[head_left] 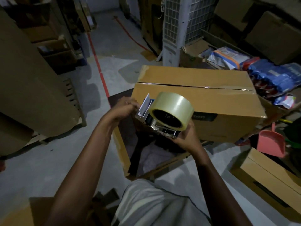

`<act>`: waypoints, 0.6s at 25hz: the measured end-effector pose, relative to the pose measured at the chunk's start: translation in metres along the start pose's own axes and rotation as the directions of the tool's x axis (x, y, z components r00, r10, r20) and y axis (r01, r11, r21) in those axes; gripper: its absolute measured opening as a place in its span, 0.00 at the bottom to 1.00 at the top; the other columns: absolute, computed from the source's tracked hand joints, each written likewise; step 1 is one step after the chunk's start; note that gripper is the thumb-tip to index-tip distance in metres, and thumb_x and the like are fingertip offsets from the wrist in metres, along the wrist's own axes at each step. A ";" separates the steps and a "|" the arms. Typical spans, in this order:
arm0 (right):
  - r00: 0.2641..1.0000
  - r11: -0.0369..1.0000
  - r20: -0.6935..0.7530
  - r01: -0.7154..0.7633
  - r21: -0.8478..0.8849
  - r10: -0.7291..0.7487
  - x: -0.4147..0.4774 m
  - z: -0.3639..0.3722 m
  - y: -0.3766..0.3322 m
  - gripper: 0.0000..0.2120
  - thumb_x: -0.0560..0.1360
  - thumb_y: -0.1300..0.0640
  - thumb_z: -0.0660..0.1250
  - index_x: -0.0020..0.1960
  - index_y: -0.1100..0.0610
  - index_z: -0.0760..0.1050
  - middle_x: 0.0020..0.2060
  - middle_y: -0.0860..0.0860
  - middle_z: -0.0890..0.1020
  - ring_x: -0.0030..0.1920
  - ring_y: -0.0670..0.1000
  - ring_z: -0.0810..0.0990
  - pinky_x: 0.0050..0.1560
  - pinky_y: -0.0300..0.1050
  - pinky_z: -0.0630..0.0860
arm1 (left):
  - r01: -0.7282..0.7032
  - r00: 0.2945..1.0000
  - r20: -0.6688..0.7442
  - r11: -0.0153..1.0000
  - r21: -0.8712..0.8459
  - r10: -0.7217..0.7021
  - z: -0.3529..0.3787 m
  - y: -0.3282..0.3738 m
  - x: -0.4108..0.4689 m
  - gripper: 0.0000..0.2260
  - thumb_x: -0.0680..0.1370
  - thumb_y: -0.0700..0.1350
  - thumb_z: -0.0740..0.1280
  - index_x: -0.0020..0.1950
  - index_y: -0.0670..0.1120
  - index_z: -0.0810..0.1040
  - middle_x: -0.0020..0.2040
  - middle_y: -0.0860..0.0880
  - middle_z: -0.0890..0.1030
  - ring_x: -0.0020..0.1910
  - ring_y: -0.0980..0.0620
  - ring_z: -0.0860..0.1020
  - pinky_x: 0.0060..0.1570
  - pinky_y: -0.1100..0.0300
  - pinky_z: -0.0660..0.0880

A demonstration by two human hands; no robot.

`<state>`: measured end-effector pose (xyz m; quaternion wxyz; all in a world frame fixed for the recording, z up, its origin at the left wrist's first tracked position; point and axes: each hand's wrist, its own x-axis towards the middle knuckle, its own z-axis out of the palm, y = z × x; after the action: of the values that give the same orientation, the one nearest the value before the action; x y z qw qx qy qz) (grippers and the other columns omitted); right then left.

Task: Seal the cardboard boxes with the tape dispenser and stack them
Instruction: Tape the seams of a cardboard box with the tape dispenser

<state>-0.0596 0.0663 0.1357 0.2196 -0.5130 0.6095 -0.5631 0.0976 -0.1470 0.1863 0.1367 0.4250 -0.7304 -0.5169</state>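
Hands first: both are on the tape dispenser (156, 123), held in mid-air at the middle of the view. The right hand (185, 137) grips its rear end from below, at five o'clock of the clear tape roll (172, 108), fingers and thumb curled round the metal frame. The left hand (126, 108), at nine o'clock of the roll, has its fingers bunched and curled at the white front plate, pinching there; blur hides just what they pinch. At twelve to two o'clock beyond the dispenser sits a closed cardboard box (203, 93), a dark seam running across its top. Below the hands, at six o'clock, an open box (122, 152) stands on the grey floor (48, 160). A third box (263, 178) lies at four o'clock, near a pink dustpan (272, 142). Blue packets (275, 75) pile up at two o'clock.
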 end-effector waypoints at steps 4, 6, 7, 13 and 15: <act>0.985 0.986 -0.140 0.077 -0.149 -0.098 0.039 0.016 0.002 0.35 0.63 0.23 0.71 0.66 0.17 0.58 0.72 0.33 0.63 0.70 0.71 0.68 0.70 0.69 0.69 | 0.053 0.997 0.060 0.993 -0.109 -0.047 -0.013 -0.010 0.055 0.18 0.69 0.40 0.65 0.54 0.49 0.87 0.70 0.51 0.78 0.67 0.44 0.77 0.65 0.49 0.72; 0.979 0.976 -0.157 0.096 -0.194 -0.127 0.052 0.020 0.008 0.37 0.62 0.28 0.76 0.66 0.20 0.61 0.69 0.24 0.61 0.71 0.69 0.68 0.70 0.64 0.68 | 0.155 0.987 0.088 0.945 -0.289 -0.135 -0.011 -0.018 0.069 0.17 0.68 0.45 0.69 0.55 0.47 0.87 0.72 0.46 0.77 0.63 0.42 0.78 0.64 0.42 0.74; 0.976 0.969 -0.172 0.096 -0.227 -0.137 0.058 0.019 0.014 0.36 0.63 0.34 0.78 0.64 0.23 0.64 0.69 0.23 0.61 0.71 0.68 0.68 0.70 0.60 0.68 | 0.191 0.981 0.106 0.921 -0.339 -0.164 -0.007 -0.016 0.074 0.15 0.68 0.46 0.71 0.52 0.47 0.88 0.70 0.46 0.78 0.59 0.42 0.79 0.62 0.40 0.75; 0.977 0.932 -0.213 -0.070 -0.356 -0.008 0.059 -0.035 0.038 0.34 0.65 0.44 0.75 0.68 0.35 0.67 0.66 0.36 0.68 0.69 0.62 0.69 0.69 0.70 0.68 | 0.297 0.943 0.276 0.844 -0.446 -0.185 0.051 0.003 0.049 0.09 0.81 0.34 0.62 0.50 0.43 0.81 0.35 0.53 0.85 0.38 0.53 0.82 0.36 0.63 0.81; 0.975 0.942 -0.212 -0.133 -0.309 0.068 0.051 -0.054 0.033 0.36 0.61 0.42 0.73 0.64 0.23 0.63 0.60 0.43 0.71 0.65 0.64 0.71 0.67 0.65 0.71 | 0.312 0.945 0.238 0.838 -0.447 -0.225 0.070 0.018 0.045 0.09 0.77 0.32 0.67 0.43 0.41 0.85 0.34 0.48 0.84 0.35 0.49 0.81 0.34 0.60 0.80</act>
<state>-0.1371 0.0414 0.1364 0.0999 -0.4511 0.7374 -0.4927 0.0171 -0.1349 0.1608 0.0984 0.4291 -0.5219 -0.7306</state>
